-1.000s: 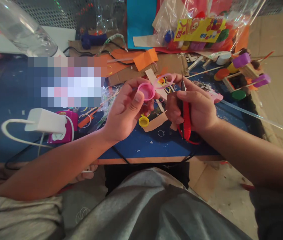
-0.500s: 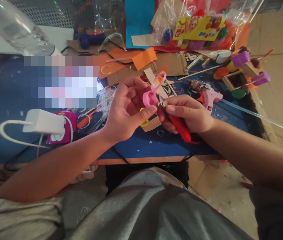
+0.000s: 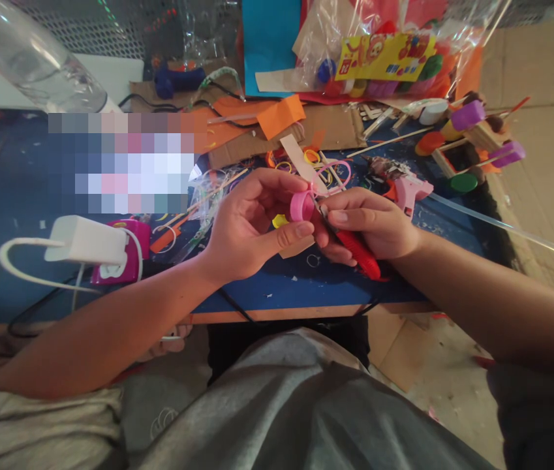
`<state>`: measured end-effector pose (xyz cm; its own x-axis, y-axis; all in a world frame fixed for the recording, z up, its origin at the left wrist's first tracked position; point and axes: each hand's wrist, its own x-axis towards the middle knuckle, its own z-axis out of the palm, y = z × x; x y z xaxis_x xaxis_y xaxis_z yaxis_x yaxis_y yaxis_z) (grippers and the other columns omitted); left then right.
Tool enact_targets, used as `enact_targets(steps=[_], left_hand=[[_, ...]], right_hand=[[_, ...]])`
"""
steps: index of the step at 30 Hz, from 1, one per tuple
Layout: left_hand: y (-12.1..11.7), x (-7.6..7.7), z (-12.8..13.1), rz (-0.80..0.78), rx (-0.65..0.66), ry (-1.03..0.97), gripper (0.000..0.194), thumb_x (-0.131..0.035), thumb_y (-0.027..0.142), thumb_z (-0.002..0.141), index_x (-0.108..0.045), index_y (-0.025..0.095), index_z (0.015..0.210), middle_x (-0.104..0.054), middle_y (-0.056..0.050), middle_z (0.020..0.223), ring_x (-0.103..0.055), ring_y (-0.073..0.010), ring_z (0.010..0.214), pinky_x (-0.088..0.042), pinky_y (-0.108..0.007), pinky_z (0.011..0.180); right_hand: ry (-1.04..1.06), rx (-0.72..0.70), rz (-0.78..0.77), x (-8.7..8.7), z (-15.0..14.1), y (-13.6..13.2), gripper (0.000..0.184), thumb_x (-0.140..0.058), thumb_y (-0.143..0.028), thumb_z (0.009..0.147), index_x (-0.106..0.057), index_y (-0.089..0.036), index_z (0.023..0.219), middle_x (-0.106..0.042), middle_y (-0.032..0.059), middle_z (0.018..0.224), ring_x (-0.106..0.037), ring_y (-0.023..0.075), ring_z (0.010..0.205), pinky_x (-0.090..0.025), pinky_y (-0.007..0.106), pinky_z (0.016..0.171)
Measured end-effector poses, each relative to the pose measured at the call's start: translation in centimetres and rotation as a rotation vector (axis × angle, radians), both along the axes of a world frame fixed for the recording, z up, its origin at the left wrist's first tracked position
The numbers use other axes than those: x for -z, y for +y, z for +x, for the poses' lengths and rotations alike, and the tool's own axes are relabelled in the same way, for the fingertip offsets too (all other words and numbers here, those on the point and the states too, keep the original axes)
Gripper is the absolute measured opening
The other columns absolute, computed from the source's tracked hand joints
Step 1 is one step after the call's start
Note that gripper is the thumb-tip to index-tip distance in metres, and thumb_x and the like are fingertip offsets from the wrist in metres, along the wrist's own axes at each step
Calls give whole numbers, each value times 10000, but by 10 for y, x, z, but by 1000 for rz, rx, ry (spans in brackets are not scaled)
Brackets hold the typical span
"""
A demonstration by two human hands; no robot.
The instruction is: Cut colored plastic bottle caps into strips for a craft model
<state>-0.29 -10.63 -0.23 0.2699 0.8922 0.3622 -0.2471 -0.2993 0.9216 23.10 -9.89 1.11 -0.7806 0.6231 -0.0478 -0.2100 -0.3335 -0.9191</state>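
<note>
My left hand (image 3: 252,225) pinches a pink bottle cap (image 3: 300,205) between thumb and fingers, above the blue table (image 3: 22,196). A thin pink ring (image 3: 336,175) hangs off the cap's far side. My right hand (image 3: 372,222) is closed round a red-handled cutting tool (image 3: 362,256), whose dark tip touches the cap's right side. A yellow cap (image 3: 279,220) lies on the table just behind my left fingers.
A white charger (image 3: 85,239) with cable sits on a pink box at the left. A pink glue gun (image 3: 410,190), cardboard strips, orange paper (image 3: 281,114), a bag of coloured caps (image 3: 384,62) and a clear bottle (image 3: 32,59) crowd the back. A small stick cart (image 3: 472,140) stands right.
The right hand turned the red tool from upright to slanting and brought its tip against the cap. The left hand tilted the cap sideways and both hands dropped slightly toward the table.
</note>
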Motion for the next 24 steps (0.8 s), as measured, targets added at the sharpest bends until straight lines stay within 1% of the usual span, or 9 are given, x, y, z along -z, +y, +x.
enact_targets(steps=[4, 8, 11, 15, 20, 22, 24], left_hand=[[0, 0, 0, 12, 6, 17, 584, -1146, 519, 735, -783, 250, 1104, -868, -58, 1144, -870, -195, 996, -764, -331, 914], [1, 3, 0, 45, 3, 20, 623, -1154, 546, 707, -790, 259, 1125, -875, -51, 1135, -874, -201, 1003, -765, -333, 919], [1, 7, -1, 75, 35, 3, 602, -1146, 516, 738, -797, 268, 1161, -877, -42, 1133, -879, -204, 1028, -764, -337, 948], [1, 11, -2, 87, 87, -13, 570, -1130, 458, 787, -793, 268, 1206, -893, -56, 1210, -894, -215, 1084, -765, -355, 1010], [1, 13, -2, 104, 81, -23, 459, -1090, 395, 860, -783, 269, 1177, -888, -84, 1364, -904, -241, 1184, -768, -379, 1048], [0, 12, -2, 106, 85, -16, 446, -1084, 393, 866, -778, 270, 1165, -886, -86, 1381, -903, -243, 1194, -769, -379, 1040], [-1, 9, -2, 84, 81, -1, 477, -1096, 430, 842, -769, 267, 1148, -887, -87, 1360, -902, -245, 1173, -774, -380, 1011]], right_hand=[[8, 7, -4, 1, 0, 0, 444, -853, -573, 1036, -755, -163, 896, -638, -28, 570, -524, 107, 415, -399, 216, 412], [35, 6, -2, 0, 1, -1, 422, -838, -544, 1049, -761, -158, 895, -641, -23, 567, -524, 110, 414, -397, 218, 414], [37, 11, -1, -2, 1, -1, 418, -836, -532, 1053, -759, -155, 889, -640, -19, 562, -522, 110, 413, -390, 217, 411], [32, 25, 0, -2, 1, -1, 413, -830, -525, 1058, -755, -153, 896, -626, -19, 563, -508, 105, 420, -384, 216, 412], [17, 28, 4, 0, 0, 0, 435, -840, -546, 1050, -733, -160, 881, -625, -23, 566, -509, 104, 422, -386, 215, 411], [10, 28, 6, 0, 0, 0, 450, -849, -563, 1041, -726, -163, 874, -629, -25, 566, -511, 102, 421, -385, 210, 410], [1, 33, 4, 0, -1, 0, 461, -860, -579, 1027, -730, -167, 866, -631, -28, 560, -511, 102, 414, -381, 208, 404]])
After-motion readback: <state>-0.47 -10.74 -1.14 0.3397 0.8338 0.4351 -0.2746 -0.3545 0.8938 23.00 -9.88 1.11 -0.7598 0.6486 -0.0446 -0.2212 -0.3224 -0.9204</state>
